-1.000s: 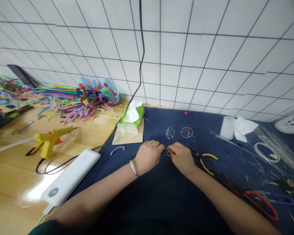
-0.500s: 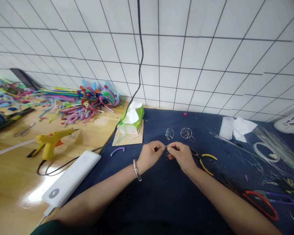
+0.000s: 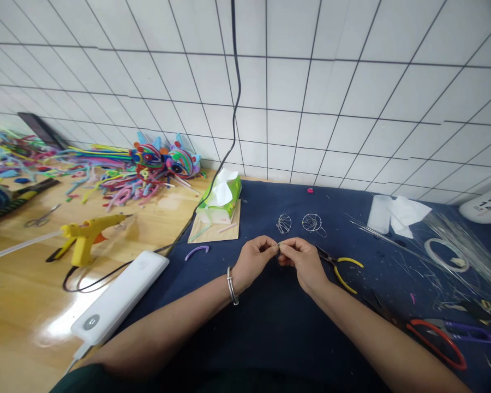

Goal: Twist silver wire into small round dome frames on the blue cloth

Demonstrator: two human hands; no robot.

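Over the dark blue cloth (image 3: 270, 327), my left hand (image 3: 255, 262) and my right hand (image 3: 303, 263) meet fingertip to fingertip. Each is closed in a pinch on a small piece of thin wire, mostly hidden by the fingers. A silver bangle (image 3: 232, 286) circles the left wrist. Just beyond the hands lie two round wire frames, one on the left (image 3: 283, 224) and one on the right (image 3: 311, 222). Pliers with yellow handles (image 3: 350, 262) rest to the right of my right hand.
Left: a yellow glue gun (image 3: 84, 240), a white power bank (image 3: 120, 297), small scissors (image 3: 42, 216) and a tissue pack (image 3: 221, 202). Right: loose wires (image 3: 470, 245), red-handled scissors (image 3: 437, 341) and a white mug (image 3: 485, 204). A black cable (image 3: 238, 82) hangs down the wall.
My fingertips have drawn slightly closer together around the wire, so less of it shows. The view has shifted very slightly.
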